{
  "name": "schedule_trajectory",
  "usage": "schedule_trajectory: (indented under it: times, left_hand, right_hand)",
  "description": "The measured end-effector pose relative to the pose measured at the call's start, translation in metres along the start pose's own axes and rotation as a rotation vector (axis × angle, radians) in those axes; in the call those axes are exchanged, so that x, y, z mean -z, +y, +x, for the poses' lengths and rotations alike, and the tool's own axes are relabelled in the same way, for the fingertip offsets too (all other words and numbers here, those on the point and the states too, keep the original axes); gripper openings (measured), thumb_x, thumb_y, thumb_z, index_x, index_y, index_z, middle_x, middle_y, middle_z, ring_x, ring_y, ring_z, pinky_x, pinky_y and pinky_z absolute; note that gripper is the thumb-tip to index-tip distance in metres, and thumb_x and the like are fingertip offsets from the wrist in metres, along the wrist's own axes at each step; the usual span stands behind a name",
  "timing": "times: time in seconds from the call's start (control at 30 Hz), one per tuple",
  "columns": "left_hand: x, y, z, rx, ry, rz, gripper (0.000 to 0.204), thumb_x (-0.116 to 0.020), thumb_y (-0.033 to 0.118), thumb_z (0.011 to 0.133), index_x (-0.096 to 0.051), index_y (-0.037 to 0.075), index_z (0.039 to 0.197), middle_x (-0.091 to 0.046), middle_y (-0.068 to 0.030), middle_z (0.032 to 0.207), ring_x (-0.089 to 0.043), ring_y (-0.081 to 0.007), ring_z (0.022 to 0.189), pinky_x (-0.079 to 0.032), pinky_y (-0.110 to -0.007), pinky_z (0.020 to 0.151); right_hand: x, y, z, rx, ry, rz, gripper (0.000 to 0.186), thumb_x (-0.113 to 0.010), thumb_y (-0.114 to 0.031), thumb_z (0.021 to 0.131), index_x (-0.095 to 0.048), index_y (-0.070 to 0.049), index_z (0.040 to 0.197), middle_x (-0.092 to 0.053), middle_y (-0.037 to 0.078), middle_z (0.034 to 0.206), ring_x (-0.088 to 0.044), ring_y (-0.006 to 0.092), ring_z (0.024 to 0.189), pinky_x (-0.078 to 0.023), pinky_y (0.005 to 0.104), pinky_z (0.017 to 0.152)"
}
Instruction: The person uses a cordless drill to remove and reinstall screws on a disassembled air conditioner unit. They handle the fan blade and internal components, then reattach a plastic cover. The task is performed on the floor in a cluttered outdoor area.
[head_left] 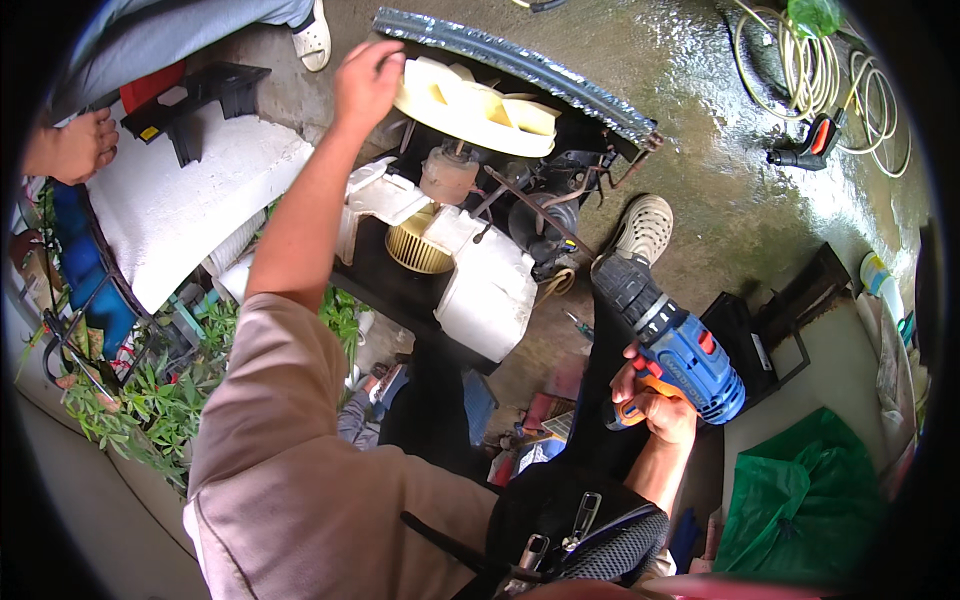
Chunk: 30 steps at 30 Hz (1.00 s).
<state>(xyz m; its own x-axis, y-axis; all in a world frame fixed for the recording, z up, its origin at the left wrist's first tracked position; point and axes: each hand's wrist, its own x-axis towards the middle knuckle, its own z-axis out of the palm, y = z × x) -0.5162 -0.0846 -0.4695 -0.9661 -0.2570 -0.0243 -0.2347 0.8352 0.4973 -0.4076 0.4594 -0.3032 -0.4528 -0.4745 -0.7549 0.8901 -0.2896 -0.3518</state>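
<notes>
My right hand (660, 405) is wrapped round the handle of a blue and orange cordless drill (690, 360), its black chuck pointing up and left. A long thin rod (545, 213), which looks like the drill's bit, runs from the chuck toward an opened air-conditioner unit. At the unit's far left corner my left hand (368, 85) has its fingers curled at the edge of a cream fan wheel (475, 110). Below that wheel sit a rusty motor (449, 175), white housing pieces (490, 285) and a yellowish blower wheel (415, 248). A finned coil (520, 70) stands behind.
Another person's hand (80, 148) is at the left, beside a white slab (200, 200) with a black plastic part (195, 105) on it. Green plants (150, 410) grow lower left. A coiled hose (800, 80) and spray gun (808, 145) lie at upper right on wet concrete.
</notes>
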Motion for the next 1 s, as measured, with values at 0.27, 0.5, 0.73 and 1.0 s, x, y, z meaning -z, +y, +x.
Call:
schedule_trajectory:
  times: [0.27,0.5,0.73,1.0]
  left_hand:
    - [-0.024,0.096,0.047,-0.19,-1.099,0.433,0.046,-0.054,0.028,0.102,-0.062,0.001,0.139,-0.063,-0.0205,0.141,-0.061,-0.0361,0.129,-0.049,-0.046,0.108]
    - [-0.061,0.122,0.067,-0.186,-1.585,0.81,0.052,-0.057,0.037,0.101,-0.063,0.003,0.14,-0.07,-0.0223,0.13,-0.068,-0.0387,0.118,-0.052,-0.046,0.102]
    - [-0.065,0.099,0.064,-0.241,-1.432,0.731,0.063,-0.051,0.024,0.097,-0.046,-0.002,0.154,-0.056,-0.0255,0.15,-0.056,-0.0354,0.138,-0.043,-0.043,0.117]
    - [-0.033,0.08,0.057,-0.128,-1.182,0.64,0.067,-0.059,0.039,0.102,-0.049,-0.003,0.153,-0.057,-0.0243,0.15,-0.053,-0.0373,0.141,-0.042,-0.042,0.116]
  right_hand:
    - [-0.021,0.019,0.002,-0.001,-0.044,-0.054,0.062,-0.068,0.004,0.061,-0.062,0.005,0.122,-0.067,0.011,0.085,-0.066,0.0206,0.07,-0.052,0.0316,0.061]
    - [-0.019,0.024,-0.013,0.014,0.037,-0.032,0.062,-0.062,0.011,0.061,-0.064,0.003,0.122,-0.066,0.009,0.08,-0.063,0.017,0.069,-0.049,0.0304,0.059]
    - [-0.005,0.022,-0.021,0.033,0.017,0.078,0.064,-0.064,0.012,0.056,-0.063,0.004,0.12,-0.066,0.012,0.09,-0.066,0.0204,0.07,-0.054,0.0338,0.063]
    - [0.003,0.033,-0.028,0.01,0.046,0.124,0.064,-0.072,0.013,0.054,-0.063,0.004,0.117,-0.067,0.015,0.11,-0.068,0.0236,0.07,-0.057,0.038,0.065]
